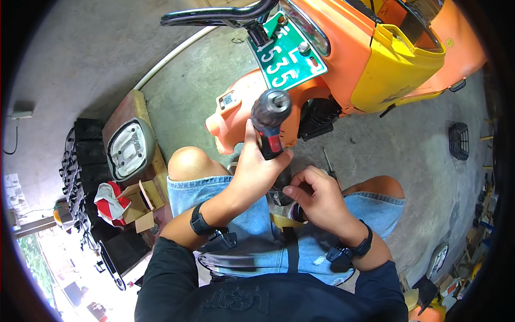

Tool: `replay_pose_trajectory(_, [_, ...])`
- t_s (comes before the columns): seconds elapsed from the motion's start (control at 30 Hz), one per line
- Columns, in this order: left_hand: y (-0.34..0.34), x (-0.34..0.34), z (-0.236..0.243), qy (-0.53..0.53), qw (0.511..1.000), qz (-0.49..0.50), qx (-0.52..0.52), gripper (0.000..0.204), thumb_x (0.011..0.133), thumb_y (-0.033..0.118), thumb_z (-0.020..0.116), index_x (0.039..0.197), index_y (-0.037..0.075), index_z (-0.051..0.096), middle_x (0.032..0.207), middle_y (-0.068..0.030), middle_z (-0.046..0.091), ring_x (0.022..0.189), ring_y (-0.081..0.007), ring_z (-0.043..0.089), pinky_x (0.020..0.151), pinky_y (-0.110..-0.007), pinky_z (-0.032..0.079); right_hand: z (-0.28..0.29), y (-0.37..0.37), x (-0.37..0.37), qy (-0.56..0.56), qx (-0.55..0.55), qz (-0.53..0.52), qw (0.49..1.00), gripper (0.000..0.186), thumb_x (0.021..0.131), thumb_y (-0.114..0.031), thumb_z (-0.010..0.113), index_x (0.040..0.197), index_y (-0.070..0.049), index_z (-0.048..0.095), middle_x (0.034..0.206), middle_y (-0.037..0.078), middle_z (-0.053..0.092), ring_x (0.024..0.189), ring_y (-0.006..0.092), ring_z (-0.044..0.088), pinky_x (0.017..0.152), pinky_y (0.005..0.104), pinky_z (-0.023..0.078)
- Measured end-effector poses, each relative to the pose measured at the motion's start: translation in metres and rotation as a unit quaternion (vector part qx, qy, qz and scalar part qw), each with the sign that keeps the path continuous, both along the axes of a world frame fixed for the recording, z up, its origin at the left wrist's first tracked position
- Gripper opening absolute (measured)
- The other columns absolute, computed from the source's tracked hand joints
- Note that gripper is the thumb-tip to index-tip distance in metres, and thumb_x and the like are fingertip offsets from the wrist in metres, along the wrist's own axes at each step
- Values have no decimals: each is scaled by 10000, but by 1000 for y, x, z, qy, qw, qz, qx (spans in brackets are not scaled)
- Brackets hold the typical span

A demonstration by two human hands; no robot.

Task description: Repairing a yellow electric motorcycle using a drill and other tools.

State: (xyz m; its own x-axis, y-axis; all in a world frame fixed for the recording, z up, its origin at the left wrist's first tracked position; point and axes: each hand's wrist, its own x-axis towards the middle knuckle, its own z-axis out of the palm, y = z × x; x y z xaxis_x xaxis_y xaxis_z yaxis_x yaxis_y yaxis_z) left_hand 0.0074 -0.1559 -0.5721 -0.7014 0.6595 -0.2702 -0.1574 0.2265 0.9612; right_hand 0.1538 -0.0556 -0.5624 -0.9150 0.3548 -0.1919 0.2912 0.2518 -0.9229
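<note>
black drill (271, 111) in left hand (257, 173), fingers wrapped round its grip, near orange scooter (346, 56); right hand (322, 200) curled, can't tell if pinching anything. probably readying the drill; next move calls for steady aim.

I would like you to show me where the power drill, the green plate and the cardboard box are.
Power drill (268, 114): head view, on its dark head.
Green plate (287, 55): head view, mid-face.
Cardboard box (153, 194): head view, on an open flap.
</note>
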Motion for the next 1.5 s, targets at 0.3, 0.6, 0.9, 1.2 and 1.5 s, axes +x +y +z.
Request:
replay_pose_trajectory(0.3, [-6,13,8,-1,999,42,3,961,766,68,715,1506,-29,110,1006,-89,542,862,-139,558,757,-273,484,4,-7,6,8,-68,32,997,163,851,-122,702,860,-16,579,810,112,571,760,299,588,691,390,465])
replay_pose_trajectory(0.6, [-9,18,-3,-11,999,41,1,971,749,24,648,1526,-11,66,1108,-111,518,918,-164,556,779,-295,498,1,-11,7,116,-8,51,992,150,795,-31,713,838,-9,571,837,125,579,792,308,577,705,390,464])
replay_pose_trajectory(0.9, [-10,14,-13,47,998,41,4,996,752,38,651,1531,3,31,1106,-127,538,929,-190,571,788,-304,504,0,-14,5,178,168,31,969,170,743,1,737,832,-6,592,839,131,603,768,319,596,683,382,481])
replay_pose_trajectory(1.2, [-13,16,-11,7,999,31,-22,997,759,77,655,1528,-19,29,1116,-130,527,923,-187,568,795,-304,499,1,-11,12,31,-139,22,990,110,867,-60,685,868,6,597,826,69,592,733,137,570,674,279,459])
replay_pose_trajectory(1.5, [-15,11,-6,33,997,56,-46,971,752,49,663,1523,2,75,1086,-125,535,876,-164,564,722,-278,501,32,4,18,242,-110,224,938,161,856,-126,733,856,-29,605,836,78,608,766,198,593,716,317,485])
